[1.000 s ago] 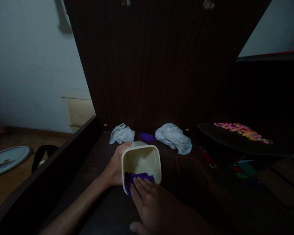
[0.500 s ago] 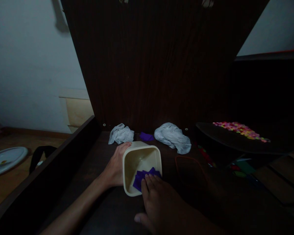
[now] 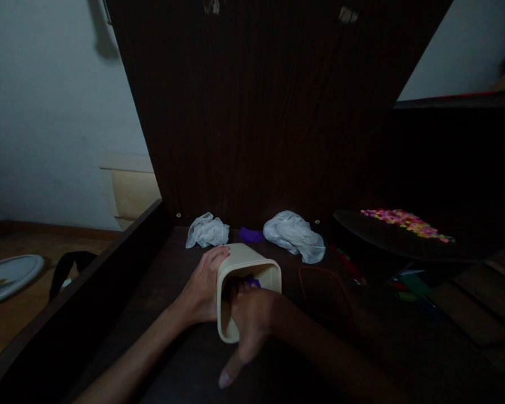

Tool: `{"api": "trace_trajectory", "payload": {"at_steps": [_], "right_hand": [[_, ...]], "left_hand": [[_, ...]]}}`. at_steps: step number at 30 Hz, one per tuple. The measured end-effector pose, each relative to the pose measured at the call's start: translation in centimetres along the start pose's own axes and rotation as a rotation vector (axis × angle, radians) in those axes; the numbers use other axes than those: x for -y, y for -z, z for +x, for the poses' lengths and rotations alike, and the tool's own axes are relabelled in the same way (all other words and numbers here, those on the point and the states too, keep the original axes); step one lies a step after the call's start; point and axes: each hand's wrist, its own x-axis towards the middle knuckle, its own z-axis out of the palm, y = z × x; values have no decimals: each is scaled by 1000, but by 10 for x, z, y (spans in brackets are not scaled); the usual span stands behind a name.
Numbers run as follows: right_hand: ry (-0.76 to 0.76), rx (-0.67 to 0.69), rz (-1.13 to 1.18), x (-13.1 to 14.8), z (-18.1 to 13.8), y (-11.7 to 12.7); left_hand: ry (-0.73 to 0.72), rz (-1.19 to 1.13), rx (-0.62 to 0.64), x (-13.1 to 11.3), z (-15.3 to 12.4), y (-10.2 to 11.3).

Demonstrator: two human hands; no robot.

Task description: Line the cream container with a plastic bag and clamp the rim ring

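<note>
A cream square plastic container (image 3: pixel 252 264) lies tilted on the dark table (image 3: pixel 180 353), its mouth facing me. My left hand (image 3: pixel 202 286) grips its left side. My right hand (image 3: pixel 247 320) reaches into the mouth with its fingers inside, pressing a purple cloth (image 3: pixel 253 281) of which only a scrap shows; the thumb stays outside, pointing down. The fingers inside are hidden.
Two crumpled white cloths (image 3: pixel 207 230) (image 3: pixel 294 234) and a small purple piece (image 3: pixel 251 234) lie at the back by the dark wooden panel (image 3: pixel 256 112). An orange-rimmed lid (image 3: pixel 324 283) lies to the right. A dark tray with coloured bits (image 3: pixel 406 220) stands far right. A white plate (image 3: pixel 6 275) lies on the floor.
My right hand has pushed deeper into the container, taking the purple cloth further in. The container has tipped more toward me under my left hand.
</note>
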Motion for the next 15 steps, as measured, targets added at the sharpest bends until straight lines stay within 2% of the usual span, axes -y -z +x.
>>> {"api": "trace_trajectory", "payload": {"at_steps": [2, 4, 8, 12, 15], "right_hand": [[46, 115, -17, 4, 3, 18], [76, 147, -41, 5, 9, 24], [124, 97, -79, 4, 17, 17], [199, 104, -89, 6, 12, 15], [256, -5, -15, 5, 0, 16]], "left_hand": [[6, 0, -2, 0, -1, 0], [13, 3, 2, 1, -3, 1], [20, -6, 3, 4, -6, 1], [40, -18, 2, 8, -8, 0], [50, -15, 3, 12, -10, 0]]}}
